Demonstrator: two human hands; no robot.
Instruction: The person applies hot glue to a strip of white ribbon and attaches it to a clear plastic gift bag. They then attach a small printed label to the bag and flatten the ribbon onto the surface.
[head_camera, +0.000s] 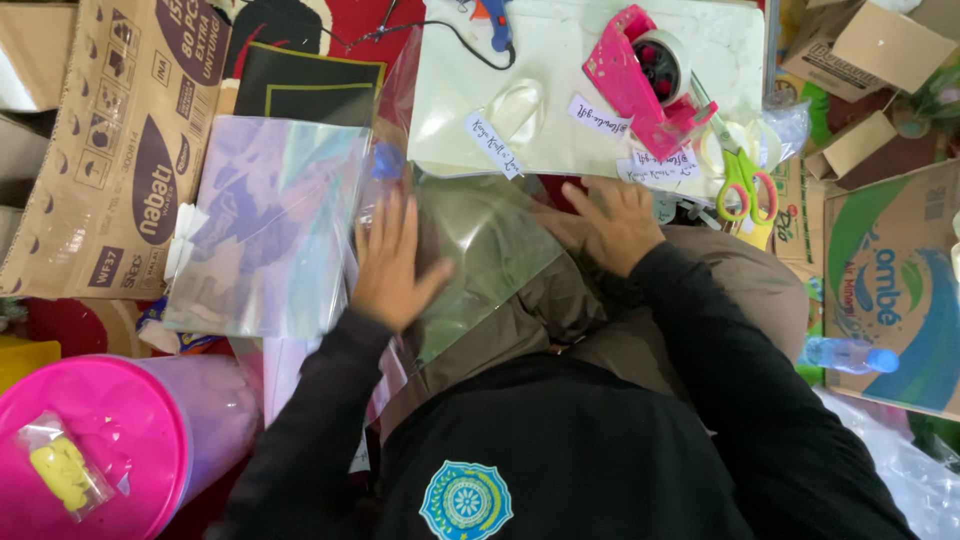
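Cluttered floor: scissors beside tape dispenser, perhaps touching.

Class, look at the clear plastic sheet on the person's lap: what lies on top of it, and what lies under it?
Both hands, left and right, press flat on the clear plastic sheet. Brown cloth shows beneath it; anything under the palms is hidden.

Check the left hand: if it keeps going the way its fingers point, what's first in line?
The left hand lies flat on a clear plastic sheet, fingers pointing up-frame. First in line looks like the blue cap just past the fingertips, then the white board; depth is unclear.
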